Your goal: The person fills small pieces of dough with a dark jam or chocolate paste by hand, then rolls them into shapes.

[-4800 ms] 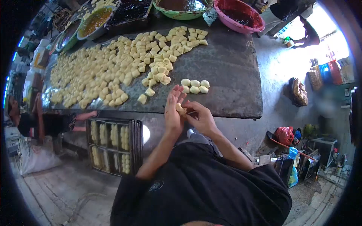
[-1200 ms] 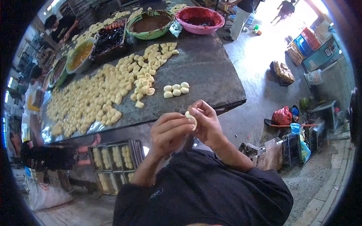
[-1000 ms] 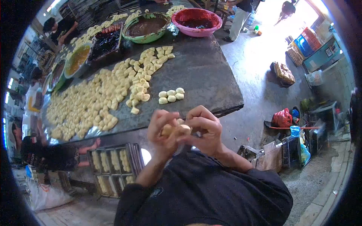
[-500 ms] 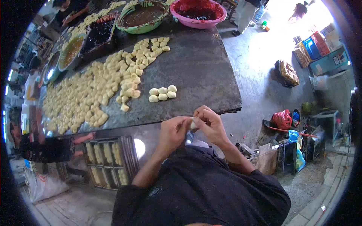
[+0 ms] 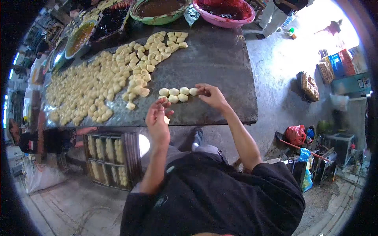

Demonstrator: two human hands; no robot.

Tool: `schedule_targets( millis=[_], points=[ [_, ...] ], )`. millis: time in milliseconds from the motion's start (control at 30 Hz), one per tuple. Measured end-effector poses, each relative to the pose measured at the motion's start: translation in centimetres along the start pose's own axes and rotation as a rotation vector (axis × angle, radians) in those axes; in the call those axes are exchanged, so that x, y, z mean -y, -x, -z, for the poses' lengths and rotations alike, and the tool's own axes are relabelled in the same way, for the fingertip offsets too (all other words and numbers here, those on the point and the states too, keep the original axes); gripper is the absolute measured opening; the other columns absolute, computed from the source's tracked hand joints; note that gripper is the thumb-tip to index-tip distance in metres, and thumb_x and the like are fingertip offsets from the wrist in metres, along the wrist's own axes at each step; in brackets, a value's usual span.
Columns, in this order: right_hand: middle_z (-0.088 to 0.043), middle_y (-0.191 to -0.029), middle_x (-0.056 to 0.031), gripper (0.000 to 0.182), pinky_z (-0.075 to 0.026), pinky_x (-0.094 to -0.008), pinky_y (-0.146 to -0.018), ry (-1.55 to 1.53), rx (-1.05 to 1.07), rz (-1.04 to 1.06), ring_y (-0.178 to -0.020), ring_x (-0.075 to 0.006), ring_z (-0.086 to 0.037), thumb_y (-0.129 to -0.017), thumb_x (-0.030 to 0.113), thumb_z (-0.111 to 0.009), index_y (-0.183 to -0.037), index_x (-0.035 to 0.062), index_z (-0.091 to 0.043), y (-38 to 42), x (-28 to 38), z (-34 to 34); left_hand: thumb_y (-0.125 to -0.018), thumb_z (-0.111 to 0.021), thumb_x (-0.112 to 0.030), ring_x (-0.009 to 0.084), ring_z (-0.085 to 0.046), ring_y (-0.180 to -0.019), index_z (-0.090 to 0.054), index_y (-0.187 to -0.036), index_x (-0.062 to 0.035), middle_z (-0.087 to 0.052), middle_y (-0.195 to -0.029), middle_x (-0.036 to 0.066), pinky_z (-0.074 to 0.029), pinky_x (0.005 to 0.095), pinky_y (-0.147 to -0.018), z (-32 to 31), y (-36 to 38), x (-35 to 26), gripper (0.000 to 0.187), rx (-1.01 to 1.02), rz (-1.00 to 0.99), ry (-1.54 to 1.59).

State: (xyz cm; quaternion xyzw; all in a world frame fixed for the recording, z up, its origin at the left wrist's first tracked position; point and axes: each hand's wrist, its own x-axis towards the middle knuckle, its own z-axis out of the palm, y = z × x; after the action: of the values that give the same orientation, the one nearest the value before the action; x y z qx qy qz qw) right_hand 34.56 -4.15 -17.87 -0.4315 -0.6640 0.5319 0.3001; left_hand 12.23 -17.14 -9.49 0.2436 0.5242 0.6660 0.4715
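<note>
On the dark tabletop, smooth pale dough balls [image 5: 173, 99] sit in two short rows. My right hand [image 5: 214, 97] reaches over the right end of these rows, its thumb and fingers closed around the end dough ball [image 5: 193, 91] of the far row. Just in front of the rows' left end is my left hand [image 5: 157, 122], palm turned inward and fingers curled. A small pale dough piece [image 5: 167, 120] shows against its palm. The left fingertips partly cover the nearest ball at the left. A broad spread of dough pieces [image 5: 94, 86] lies further left.
At the table's far side stand a green basin [image 5: 157, 20] of brown filling, a pink basin [image 5: 224, 23] with dark red contents and a dark tray [image 5: 106, 35]. Below the table's left edge, a rack [image 5: 106, 185] holds trays of dough. A person [image 5: 281, 13] stands beyond.
My hands have parted from in front of my chest. The right moved forward to the dough rows with a ball, now at the far row's end; the left moved left and forward.
</note>
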Motion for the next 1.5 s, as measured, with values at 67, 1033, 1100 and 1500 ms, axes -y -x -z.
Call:
schedule_targets(
  millis=[67,1033,1100,1500],
  points=[
    [-0.067,-0.112,-0.0079,0.037,-0.052,-0.0312,-0.083,0.056,-0.110,0.060,-0.092,-0.0169,-0.064,-0.082,0.006,-0.070,-0.118,0.0031,-0.065,0.9,2.5,-1.1,-0.102,-0.049,-0.009,0.0174,-0.063,-0.107,-0.060,-0.122,-0.0074,-0.063,-0.123,0.006,-0.053,0.0307,-0.083,-0.2,-0.4,-0.7,0.023,-0.021,0.068,0.084],
    [-0.061,-0.121,-0.0123,0.058,-0.057,-0.0356,-0.081,-0.978,0.112,0.045,-0.099,-0.0252,-0.066,-0.078,0.025,-0.082,-0.124,0.0001,-0.055,2.6,22.3,-16.1,-0.077,-0.080,-0.045,0.0314,-0.066,-0.113,-0.068,-0.116,-0.0073,-0.067,-0.122,0.015,-0.053,0.0451,-0.095,2.8,-11.6,-14.4,0.055,1.109,-1.102,0.045],
    [-0.061,-0.124,-0.0157,0.061,-0.059,-0.0362,-0.074,-1.089,0.344,0.329,-0.097,-0.0269,-0.067,-0.078,0.027,-0.084,-0.125,-0.0030,-0.058,-2.1,22.3,-15.5,-0.072,-0.080,-0.053,0.0332,-0.054,-0.128,-0.061,-0.128,-0.0070,-0.049,-0.141,0.019,-0.047,0.0459,-0.100,3.2,-12.1,-13.2,0.075,0.978,-0.723,0.004],
    [-0.072,-0.095,-0.0199,0.028,-0.055,-0.0416,-0.079,0.890,0.046,0.310,-0.090,-0.0352,-0.071,-0.078,0.021,-0.071,-0.101,0.0049,-0.074,-48.6,15.2,2.3,-0.079,-0.078,-0.011,0.0348,-0.062,-0.098,-0.065,-0.109,-0.0041,-0.063,-0.105,0.015,-0.051,0.0421,-0.084,15.7,-12.2,-0.6,0.034,-0.110,-0.377,-1.293]
  ],
)
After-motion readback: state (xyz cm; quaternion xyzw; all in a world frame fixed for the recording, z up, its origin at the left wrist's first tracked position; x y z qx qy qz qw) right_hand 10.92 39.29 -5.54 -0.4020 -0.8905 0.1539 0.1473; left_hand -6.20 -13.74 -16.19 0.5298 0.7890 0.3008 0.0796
